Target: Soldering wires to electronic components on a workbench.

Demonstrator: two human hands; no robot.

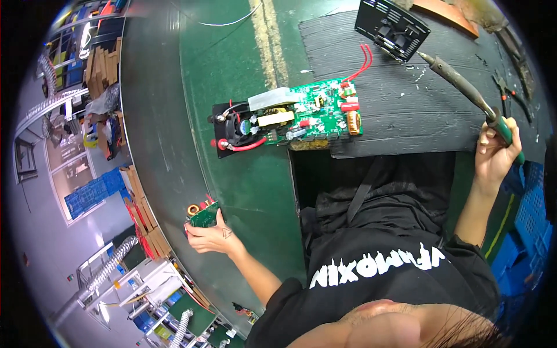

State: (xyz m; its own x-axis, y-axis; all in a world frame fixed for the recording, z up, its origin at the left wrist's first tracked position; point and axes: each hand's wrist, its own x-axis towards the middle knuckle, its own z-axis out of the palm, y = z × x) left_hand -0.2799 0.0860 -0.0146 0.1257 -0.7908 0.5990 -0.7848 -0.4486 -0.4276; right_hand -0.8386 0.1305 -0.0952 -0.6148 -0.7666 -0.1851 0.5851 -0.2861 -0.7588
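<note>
My left hand (212, 236) is closed on a small green circuit board (204, 217) at the left part of the bench; a copper-wound ring coil stands up from its far edge. In my right hand (496, 149) is a soldering iron (464, 87), gripped by its green handle. Its tip points up and left, close to a black slotted metal panel (394, 30) with a socket fitting. Between my hands lies a larger green circuit board (325, 107) with coils, a small fan (237, 126) on a black end plate and thick red leads. Two thin red wires (364, 62) rise from its right end.
A dark ridged mat (400, 124) covers the right part of the green bench (223, 64). Red-handled pliers (503, 95) lie at the far right, below an orange curved piece (449, 16). Blue crates (522, 226) stand at my right. Cardboard (148, 214) lines the area beyond the left edge.
</note>
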